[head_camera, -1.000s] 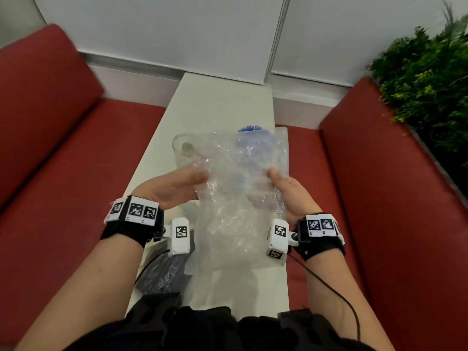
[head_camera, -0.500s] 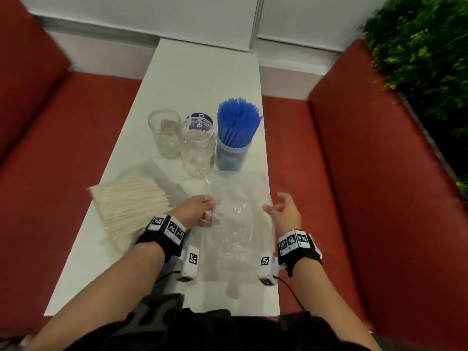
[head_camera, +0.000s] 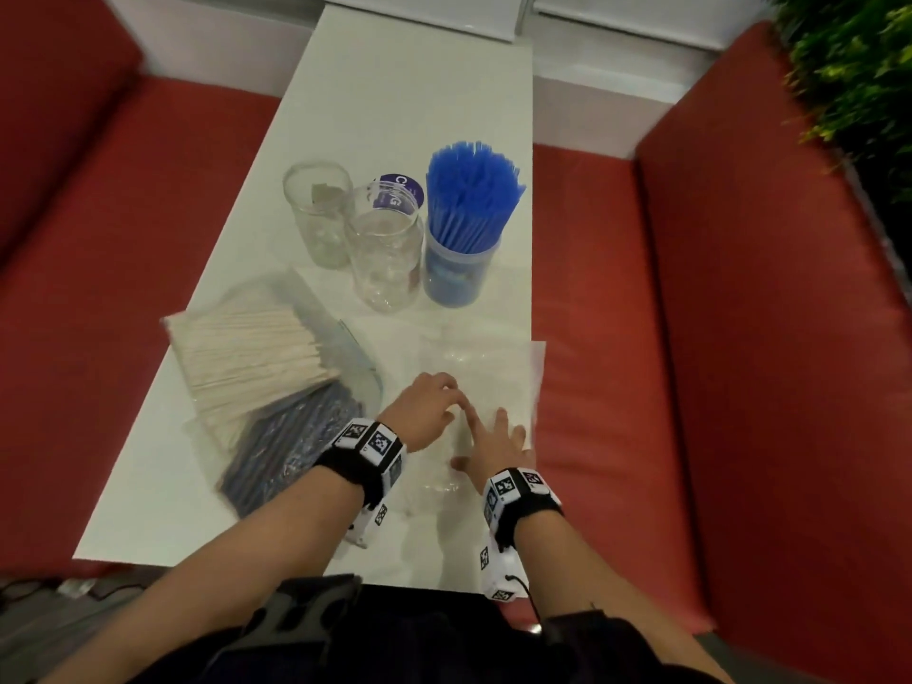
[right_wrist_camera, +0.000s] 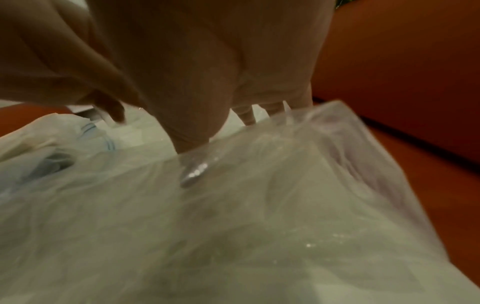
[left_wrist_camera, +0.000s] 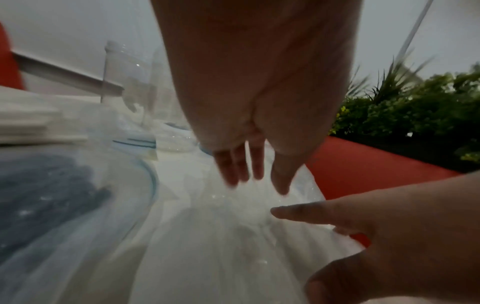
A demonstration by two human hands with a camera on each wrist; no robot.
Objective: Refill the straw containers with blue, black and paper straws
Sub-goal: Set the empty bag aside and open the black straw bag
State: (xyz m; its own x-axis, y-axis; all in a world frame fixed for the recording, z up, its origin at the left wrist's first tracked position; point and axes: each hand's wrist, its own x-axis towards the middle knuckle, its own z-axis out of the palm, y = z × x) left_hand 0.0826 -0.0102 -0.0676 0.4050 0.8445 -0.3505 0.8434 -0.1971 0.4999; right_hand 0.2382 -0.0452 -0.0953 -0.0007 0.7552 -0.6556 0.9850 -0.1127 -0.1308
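Empty plastic bag (head_camera: 486, 387) flat under both hands' fingers (head_camera: 501, 421)

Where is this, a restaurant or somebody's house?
Probably a café or restaurant booth: red cushioned benches flank a narrow white table, and a container of blue straws stands beside two empty clear containers.
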